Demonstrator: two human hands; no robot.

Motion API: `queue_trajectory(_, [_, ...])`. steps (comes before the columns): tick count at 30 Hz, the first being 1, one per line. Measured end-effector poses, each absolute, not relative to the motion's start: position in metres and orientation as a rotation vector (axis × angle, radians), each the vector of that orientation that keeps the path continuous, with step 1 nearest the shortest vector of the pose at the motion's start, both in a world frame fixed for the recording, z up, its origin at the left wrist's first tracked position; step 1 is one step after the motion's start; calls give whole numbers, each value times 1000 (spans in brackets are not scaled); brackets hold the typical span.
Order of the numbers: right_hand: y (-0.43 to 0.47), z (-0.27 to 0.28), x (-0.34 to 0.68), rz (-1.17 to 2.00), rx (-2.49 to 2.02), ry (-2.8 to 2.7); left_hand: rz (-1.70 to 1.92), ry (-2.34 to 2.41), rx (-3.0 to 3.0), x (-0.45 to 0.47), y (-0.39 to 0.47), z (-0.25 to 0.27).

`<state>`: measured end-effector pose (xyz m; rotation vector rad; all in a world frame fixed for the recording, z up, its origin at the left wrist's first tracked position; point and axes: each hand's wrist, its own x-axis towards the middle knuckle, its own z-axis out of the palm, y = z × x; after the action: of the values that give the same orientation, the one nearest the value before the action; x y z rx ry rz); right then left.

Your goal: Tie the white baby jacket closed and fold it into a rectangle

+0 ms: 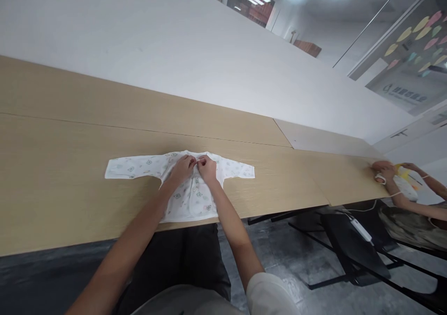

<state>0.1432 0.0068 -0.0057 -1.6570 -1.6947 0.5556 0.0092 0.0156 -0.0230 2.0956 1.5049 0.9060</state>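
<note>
A small white baby shirt [181,205] with a print of little figures lies spread on the wooden table, its two long sleeves stretched out to either side. Near its neckline, my left hand [184,167] pinches the front edge of the cloth. My right hand [207,168] is closed on the same edge, just to the right, with the fingertips of both hands almost meeting. A thin white bit of the edge shows between them. The fingers partly hide the collar, and I cannot make out any fastener there.
The long table [70,180] runs along a white wall [157,50]. At its far right a co-worker's arms [412,203] reach over a doll-like figure [382,166] and cloth. Black folding chairs [352,240] stand below the table edge, one with a white power strip [362,230] on it.
</note>
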Motion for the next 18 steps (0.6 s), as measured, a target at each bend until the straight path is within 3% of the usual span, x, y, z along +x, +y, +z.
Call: queue_trajectory(18, [12,-6,154,783,-1536,-1476,858,1505,2082,3,9,-9])
